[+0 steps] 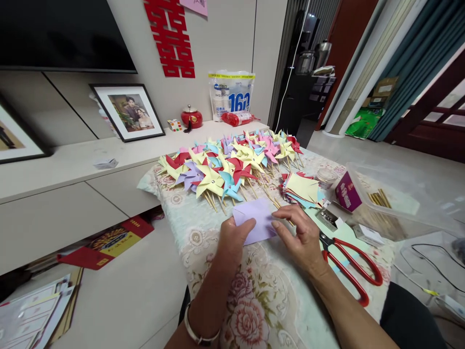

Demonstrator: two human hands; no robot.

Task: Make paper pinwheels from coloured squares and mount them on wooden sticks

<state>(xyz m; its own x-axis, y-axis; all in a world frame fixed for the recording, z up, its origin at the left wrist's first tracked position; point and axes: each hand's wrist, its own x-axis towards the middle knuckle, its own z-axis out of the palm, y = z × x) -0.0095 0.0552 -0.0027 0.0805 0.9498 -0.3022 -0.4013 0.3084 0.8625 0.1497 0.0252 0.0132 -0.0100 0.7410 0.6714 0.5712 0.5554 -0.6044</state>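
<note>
A square of purple paper [256, 215] is gripped at its left edge by my left hand [234, 237], thumb laid on top. At the paper's right edge is my right hand [300, 235], its thumb and forefinger slightly apart; whether they touch the paper is unclear. Past the paper lie many finished paper pinwheels [212, 182] in yellow, red, purple, blue and pink on thin sticks. Close by on the right sits a stack of cut paper squares [301, 188]. Scissors with red handles [350, 269] rest beside my right wrist.
The floral tablecloth [247, 315] covers the table. To the right stand a clear plastic bin [392, 213] with sticks, a small open box [329, 218] and a white box [367, 235]. Behind is a white cabinet [72, 167] with a picture frame [129, 111].
</note>
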